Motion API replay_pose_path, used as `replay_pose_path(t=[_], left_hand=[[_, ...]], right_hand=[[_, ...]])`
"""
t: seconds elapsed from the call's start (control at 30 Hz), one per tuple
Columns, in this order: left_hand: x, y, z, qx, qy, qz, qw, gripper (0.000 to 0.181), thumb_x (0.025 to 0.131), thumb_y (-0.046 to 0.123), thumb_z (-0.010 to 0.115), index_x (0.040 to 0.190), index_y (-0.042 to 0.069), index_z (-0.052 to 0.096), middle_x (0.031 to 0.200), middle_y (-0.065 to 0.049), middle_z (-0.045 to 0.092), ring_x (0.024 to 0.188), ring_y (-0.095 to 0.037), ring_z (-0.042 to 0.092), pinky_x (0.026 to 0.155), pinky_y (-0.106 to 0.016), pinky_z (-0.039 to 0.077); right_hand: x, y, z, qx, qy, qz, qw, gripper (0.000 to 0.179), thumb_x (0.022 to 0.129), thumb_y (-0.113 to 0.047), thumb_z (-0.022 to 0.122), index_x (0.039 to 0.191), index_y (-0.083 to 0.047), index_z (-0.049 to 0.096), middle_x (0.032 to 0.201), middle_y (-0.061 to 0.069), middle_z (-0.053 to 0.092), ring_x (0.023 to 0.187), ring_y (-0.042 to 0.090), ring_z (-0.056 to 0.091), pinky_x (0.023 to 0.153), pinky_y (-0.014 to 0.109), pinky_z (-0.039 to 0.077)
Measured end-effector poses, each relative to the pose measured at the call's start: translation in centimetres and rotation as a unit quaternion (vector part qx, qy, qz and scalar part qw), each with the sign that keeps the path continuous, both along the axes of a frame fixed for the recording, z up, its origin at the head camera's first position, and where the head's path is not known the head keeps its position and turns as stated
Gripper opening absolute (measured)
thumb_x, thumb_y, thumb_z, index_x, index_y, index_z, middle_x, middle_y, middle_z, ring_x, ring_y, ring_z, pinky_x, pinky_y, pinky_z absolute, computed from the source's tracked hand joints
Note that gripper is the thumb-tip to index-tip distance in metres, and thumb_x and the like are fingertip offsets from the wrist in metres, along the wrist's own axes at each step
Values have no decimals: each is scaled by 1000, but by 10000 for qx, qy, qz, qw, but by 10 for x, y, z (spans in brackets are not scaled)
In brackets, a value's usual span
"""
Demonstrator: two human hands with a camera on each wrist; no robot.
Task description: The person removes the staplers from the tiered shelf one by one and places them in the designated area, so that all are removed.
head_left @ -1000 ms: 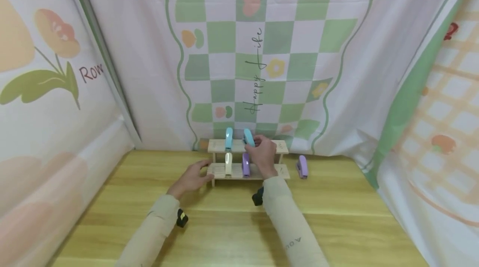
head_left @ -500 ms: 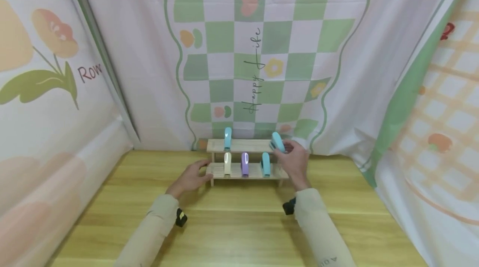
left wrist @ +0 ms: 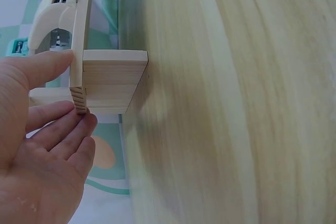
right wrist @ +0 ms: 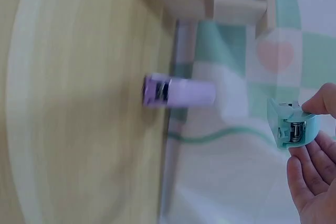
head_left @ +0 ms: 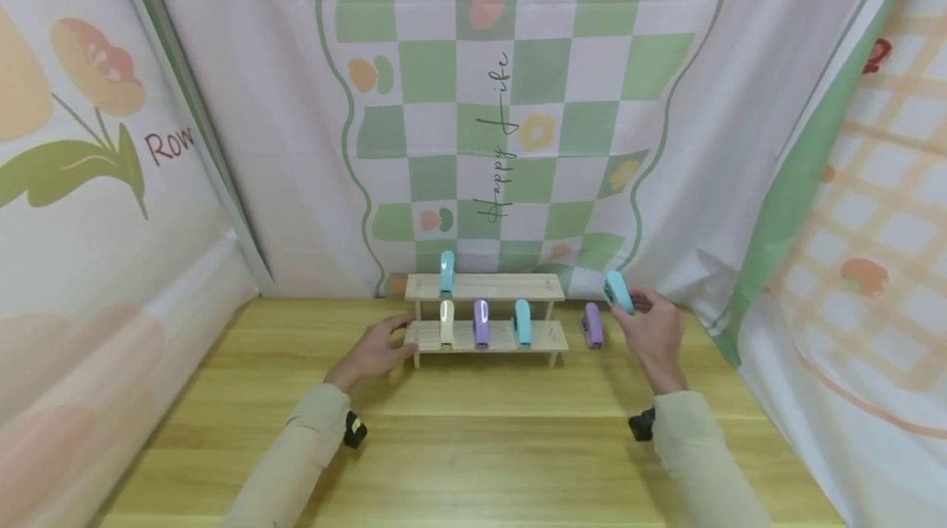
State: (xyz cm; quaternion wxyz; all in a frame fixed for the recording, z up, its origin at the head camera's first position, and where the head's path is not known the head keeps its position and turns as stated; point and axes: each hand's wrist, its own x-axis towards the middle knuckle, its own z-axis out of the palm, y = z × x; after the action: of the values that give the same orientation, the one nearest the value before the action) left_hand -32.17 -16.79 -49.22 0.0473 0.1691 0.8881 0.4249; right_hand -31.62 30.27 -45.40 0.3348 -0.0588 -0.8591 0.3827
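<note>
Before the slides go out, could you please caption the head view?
The left hand grips a wooden rack; the right hand holds a blue stapler to its right.

Left hand (head_left: 372, 353) and right hand (head_left: 654, 332) mid-pinch

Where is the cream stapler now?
In the head view, the cream stapler stands at left on the lower shelf, between the left hand and a purple stapler.

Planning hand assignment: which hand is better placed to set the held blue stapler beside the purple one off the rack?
Right, likely: the right hand holds the blue stapler, close to the purple stapler. The left hand grips the opposite end of the wooden rack.
</note>
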Motion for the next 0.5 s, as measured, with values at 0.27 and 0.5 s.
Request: replay_pose_path(t=[0.27, 0.5], left_hand=[[1, 0, 2, 44, -13, 39, 10000, 66, 105, 23, 67, 159, -2, 40, 165, -22, 44, 155, -44, 38, 129, -62, 31], [1, 1, 2, -6, 38, -5, 10000, 65, 105, 22, 67, 158, -4, 40, 164, -24, 44, 154, -46, 39, 129, -63, 32]], right_hand=[[-2, 29, -19, -177, -494, -331, 9981, 34, 88, -14, 82, 118, 1, 75, 115, 23, 78, 104, 38, 74, 92, 40, 59], [-4, 40, -37, -607, -1346, -422, 9881, 39, 91, -18, 80, 123, 2, 73, 123, 26, 75, 104, 40, 74, 69, 20, 59]])
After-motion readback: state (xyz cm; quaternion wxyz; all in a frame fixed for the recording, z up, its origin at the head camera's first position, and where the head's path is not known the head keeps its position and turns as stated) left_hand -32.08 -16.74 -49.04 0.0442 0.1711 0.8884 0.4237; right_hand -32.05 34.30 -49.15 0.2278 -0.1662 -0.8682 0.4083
